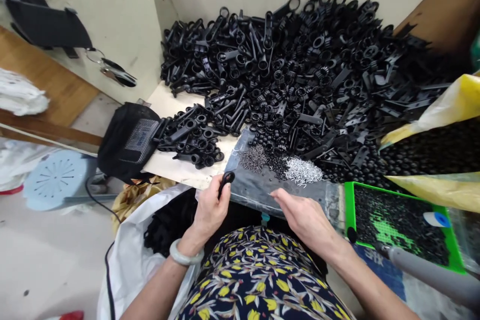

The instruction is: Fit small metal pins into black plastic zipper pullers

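Observation:
My left hand point(209, 208) is closed around a black plastic handle with a ring end point(227, 177), which sticks up past the thumb. To its right, my right hand point(303, 215) has thumb and forefinger pinched together over the front of a grey work mat point(258, 189). Whatever sits in that pinch is too small to make out. Just beyond the right fingers lies a heap of thin silvery pins point(303, 170). Small dark grey pieces point(254, 158) and small black pieces point(276, 165) lie beside it on the mat.
A large pile of black plastic parts point(262, 60) fills the back, with a smaller group of handles point(191, 137) at left. On the right stands a green tray point(348, 205) of black bits. A white sack point(127, 250) holding black parts hangs open below my left arm.

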`<move>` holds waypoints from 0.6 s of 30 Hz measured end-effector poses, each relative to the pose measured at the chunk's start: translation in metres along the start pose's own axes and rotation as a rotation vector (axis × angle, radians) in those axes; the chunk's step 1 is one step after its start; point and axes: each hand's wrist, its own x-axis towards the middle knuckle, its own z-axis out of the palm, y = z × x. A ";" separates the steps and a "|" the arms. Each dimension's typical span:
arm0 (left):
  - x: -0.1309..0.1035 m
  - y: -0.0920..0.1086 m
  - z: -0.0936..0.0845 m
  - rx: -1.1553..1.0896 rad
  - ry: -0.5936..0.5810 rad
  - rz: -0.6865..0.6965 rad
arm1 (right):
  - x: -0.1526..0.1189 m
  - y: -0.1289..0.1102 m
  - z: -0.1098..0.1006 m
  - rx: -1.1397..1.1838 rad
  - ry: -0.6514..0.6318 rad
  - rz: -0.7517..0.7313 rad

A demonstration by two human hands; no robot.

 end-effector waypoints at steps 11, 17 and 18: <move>0.039 0.001 -0.004 -0.702 -0.168 -0.320 | 0.110 0.007 -0.038 0.375 0.447 -0.072; 0.035 0.014 -0.021 -1.086 -0.240 -0.476 | 0.151 -0.006 -0.036 0.315 0.422 -0.142; 0.035 0.014 -0.022 -1.095 -0.237 -0.479 | 0.153 -0.008 -0.034 0.288 0.414 -0.145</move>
